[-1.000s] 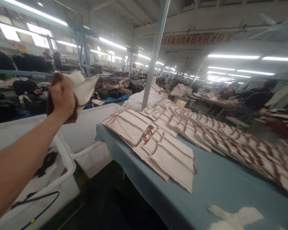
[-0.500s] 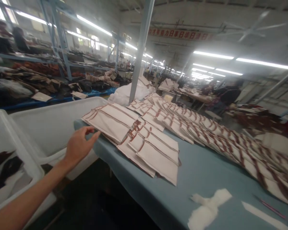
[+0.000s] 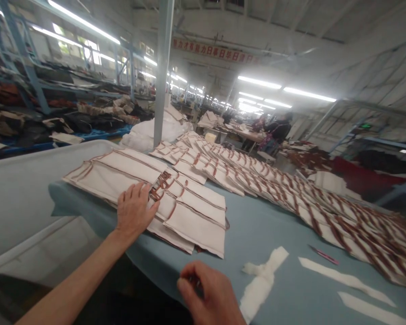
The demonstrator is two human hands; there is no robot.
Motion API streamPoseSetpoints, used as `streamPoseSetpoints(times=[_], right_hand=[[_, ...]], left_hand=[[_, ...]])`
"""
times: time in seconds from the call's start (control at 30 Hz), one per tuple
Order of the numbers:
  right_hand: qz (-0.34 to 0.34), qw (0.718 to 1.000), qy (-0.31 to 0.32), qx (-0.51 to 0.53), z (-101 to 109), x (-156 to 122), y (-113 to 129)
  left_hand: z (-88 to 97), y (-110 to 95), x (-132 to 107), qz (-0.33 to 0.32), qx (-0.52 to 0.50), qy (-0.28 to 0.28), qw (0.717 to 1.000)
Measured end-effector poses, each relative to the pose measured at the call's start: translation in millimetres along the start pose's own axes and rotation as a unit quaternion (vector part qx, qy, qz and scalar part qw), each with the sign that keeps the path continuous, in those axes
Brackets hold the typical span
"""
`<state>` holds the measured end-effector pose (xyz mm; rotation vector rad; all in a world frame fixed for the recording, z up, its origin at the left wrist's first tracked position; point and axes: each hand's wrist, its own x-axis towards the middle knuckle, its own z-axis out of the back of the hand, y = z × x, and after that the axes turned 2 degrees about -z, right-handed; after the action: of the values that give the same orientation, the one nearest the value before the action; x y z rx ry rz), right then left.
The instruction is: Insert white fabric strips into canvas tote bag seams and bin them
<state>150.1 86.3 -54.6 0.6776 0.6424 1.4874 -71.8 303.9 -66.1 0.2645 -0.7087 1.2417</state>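
Observation:
My left hand (image 3: 134,211) lies flat with fingers spread on a stack of cream fabric panels with brown trim (image 3: 128,171) at the near left end of the blue table (image 3: 274,234). More overlapped panels (image 3: 196,212) lie just right of that hand. My right hand (image 3: 211,291) is at the table's near edge, fingers curled in; I cannot make out anything in them. A white fabric scrap (image 3: 262,282) lies just right of it.
A long row of the same trimmed panels (image 3: 291,189) runs down the table. White strips (image 3: 345,280) and a pink pen-like tool (image 3: 323,255) lie at the right. A white bin (image 3: 23,198) stands left of the table. A steel post (image 3: 162,72) rises behind. A person (image 3: 274,131) works far off.
My left hand dropped from holding a cloth in the air, reached across and now rests flat on the panel stack. My right hand has come into view at the table edge.

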Motion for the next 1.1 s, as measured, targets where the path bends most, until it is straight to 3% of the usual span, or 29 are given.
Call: streamPoseSetpoints(times=[0.03, 0.17, 0.33, 0.43, 0.6, 0.77, 0.87, 0.93, 1.1], right_hand=[[0.007, 0.999, -0.047, -0.024, 9.4, 18.5, 2.5], [0.022, 0.981, -0.094, -0.166, 38.9, 92.6, 6.0], [0.031, 0.971, -0.098, -0.215, 39.5, 160.2, -7.8], [0.049, 0.968, -0.084, -0.231, 27.3, 175.8, -12.8], [0.059, 0.969, -0.068, -0.231, 5.9, 178.6, -16.9], [0.067, 0.972, -0.069, -0.215, 0.6, 177.9, -24.6], [0.070, 0.975, -0.066, -0.202, 2.5, 177.2, -25.9], [0.063, 0.977, -0.066, -0.192, 3.5, 176.6, -25.4], [0.044, 0.986, -0.063, -0.151, 2.2, 176.3, -23.2]], left_hand=[[-1.7, 1.5, 2.7, 0.002, 0.005, 0.000, 1.000], [-7.3, 11.7, 15.5, 0.012, 0.027, 0.002, 1.000], [-13.9, 18.5, 35.4, 0.019, 0.043, 0.006, 0.999], [-17.7, 23.1, 44.2, 0.019, 0.038, 0.015, 0.999], [-20.5, 39.7, 53.4, 0.036, 0.011, 0.034, 0.999], [-13.6, 57.8, 72.0, 0.106, -0.044, 0.013, 0.993], [3.4, 62.6, 84.2, 0.150, -0.092, -0.038, 0.984], [24.3, 63.5, 92.6, 0.167, -0.119, -0.100, 0.974], [101.8, 60.1, 116.8, 0.177, -0.127, -0.330, 0.918]])
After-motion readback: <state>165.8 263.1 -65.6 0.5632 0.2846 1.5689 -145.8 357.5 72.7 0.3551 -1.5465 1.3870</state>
